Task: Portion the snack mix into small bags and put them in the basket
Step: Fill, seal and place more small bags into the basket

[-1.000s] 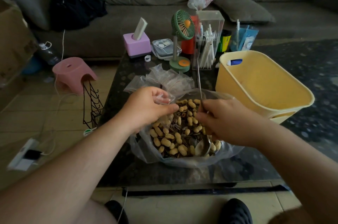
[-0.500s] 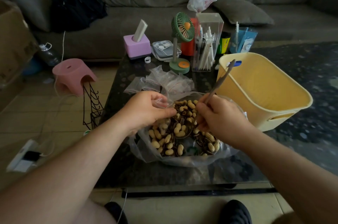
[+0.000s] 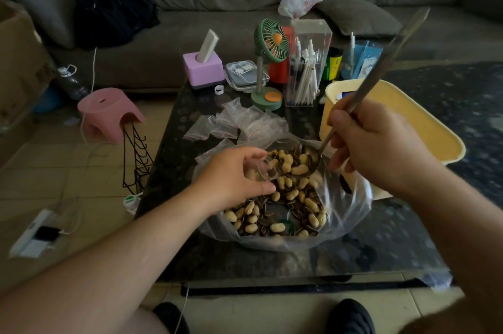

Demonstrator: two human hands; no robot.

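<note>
My left hand (image 3: 234,175) pinches the mouth of a small clear bag (image 3: 258,171), fingers and thumb curled round its rim to keep it open, while my right hand (image 3: 375,143) grips the handle of a metal spoon (image 3: 381,72), whose bowl sits heaped with peanuts and seeds right at the bag's opening. Both hover over the snack mix (image 3: 277,211), which lies in a large open plastic bag (image 3: 351,213) at the near middle of the dark surface (image 3: 174,170). I judge this as the filling of a portion, with a few nuts already showing inside the small bag. A heap of empty small bags (image 3: 245,124) waits just beyond the mix, toward the far side. The yellow basket (image 3: 424,126) stands to the right, touching or just beside the big bag; I see only a small blue-and-white item in its far corner and cannot tell what it is. Most of the portioning, I reckon, is still ahead.
</note>
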